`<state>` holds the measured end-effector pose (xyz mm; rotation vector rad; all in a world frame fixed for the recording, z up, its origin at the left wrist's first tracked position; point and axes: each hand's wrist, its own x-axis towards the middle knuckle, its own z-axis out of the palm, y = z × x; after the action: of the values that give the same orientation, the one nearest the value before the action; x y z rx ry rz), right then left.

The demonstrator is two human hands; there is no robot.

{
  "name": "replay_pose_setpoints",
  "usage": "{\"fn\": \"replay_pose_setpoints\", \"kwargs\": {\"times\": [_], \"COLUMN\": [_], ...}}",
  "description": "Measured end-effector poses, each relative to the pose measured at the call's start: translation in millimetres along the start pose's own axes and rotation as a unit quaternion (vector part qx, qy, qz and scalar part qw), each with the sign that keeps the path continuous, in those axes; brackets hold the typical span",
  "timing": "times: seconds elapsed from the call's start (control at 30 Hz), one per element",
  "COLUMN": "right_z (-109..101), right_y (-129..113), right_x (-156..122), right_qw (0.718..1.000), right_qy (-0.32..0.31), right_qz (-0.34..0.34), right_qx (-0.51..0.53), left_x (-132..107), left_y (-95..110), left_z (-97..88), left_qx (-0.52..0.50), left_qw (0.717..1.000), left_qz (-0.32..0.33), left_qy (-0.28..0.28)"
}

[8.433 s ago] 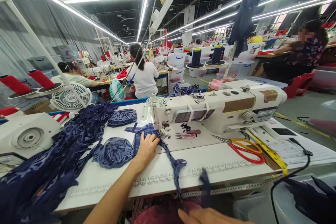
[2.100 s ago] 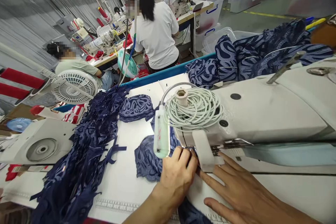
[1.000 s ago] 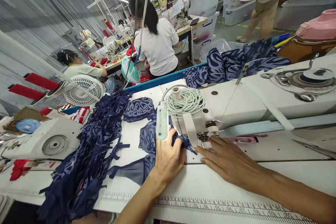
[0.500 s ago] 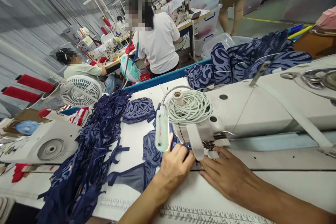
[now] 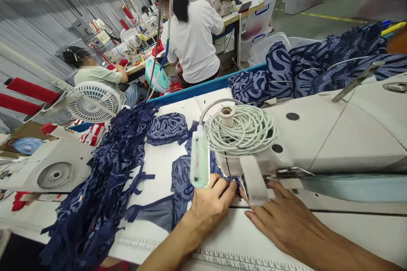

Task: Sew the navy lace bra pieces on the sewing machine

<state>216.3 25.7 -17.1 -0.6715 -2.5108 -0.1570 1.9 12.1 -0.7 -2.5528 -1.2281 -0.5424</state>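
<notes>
A white sewing machine [image 5: 333, 135] stretches across the table, with a coiled white cord [image 5: 243, 129] on its head and a small lamp [image 5: 199, 163] beside it. My left hand [image 5: 211, 203] lies curled on a navy lace piece [image 5: 181, 175] just left of the needle, fingertips pressing the fabric. My right hand [image 5: 282, 220] lies flat on the table right of the needle, fingers stretched toward the presser foot under the machine's white guard [image 5: 254, 182]. The needle itself is hidden.
A long heap of navy lace pieces [image 5: 101, 186] covers the table's left side; more navy fabric [image 5: 311, 67] is piled behind the machine. A second machine [image 5: 47, 169], a small fan [image 5: 92, 101] and red thread cones [image 5: 28, 91] stand left. Two people sit at stations beyond.
My view has tipped lower and closer to the machine head. Both hands stay at the needle; the lace piece has shifted slightly, and the person walking at the back is gone from view.
</notes>
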Motion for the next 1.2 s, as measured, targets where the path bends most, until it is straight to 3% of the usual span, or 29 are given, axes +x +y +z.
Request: {"fn": "replay_pose_setpoints", "kwargs": {"times": [0.23,0.43,0.6,0.8,0.93,1.1,1.2], "right_z": [1.3,-7.1,-3.5,11.4,8.5,2.2,8.5], "right_y": [1.5,10.9,19.0,17.6,18.8,20.8,19.4], "right_x": [4.3,13.8,25.6,30.8,33.1,35.1,32.2], "right_qw": [0.999,0.996,0.997,0.995,0.993,0.993,0.990], "right_qy": [-0.026,0.030,-0.006,0.008,0.017,0.016,0.018], "right_qz": [0.044,0.066,0.060,0.092,0.116,0.112,0.134], "right_qx": [0.016,0.045,-0.039,-0.029,-0.002,0.037,0.042], "left_x": [4.7,5.4,1.2,1.2,1.9,3.2,4.9], "left_y": [-8.9,-6.6,-11.1,-4.6,3.2,11.9,12.6], "left_z": [3.7,-7.8,-16.4,-16.6,-12.7,-6.0,-3.1], "left_qx": [0.003,-0.066,-0.086,0.046,0.096,0.108,0.075], "left_qw": [1.000,0.993,0.992,0.997,0.990,0.992,0.994], "left_qz": [-0.014,-0.074,-0.090,-0.044,-0.008,-0.042,-0.070], "left_qy": [-0.025,-0.062,-0.015,0.044,0.106,0.046,0.039]}}
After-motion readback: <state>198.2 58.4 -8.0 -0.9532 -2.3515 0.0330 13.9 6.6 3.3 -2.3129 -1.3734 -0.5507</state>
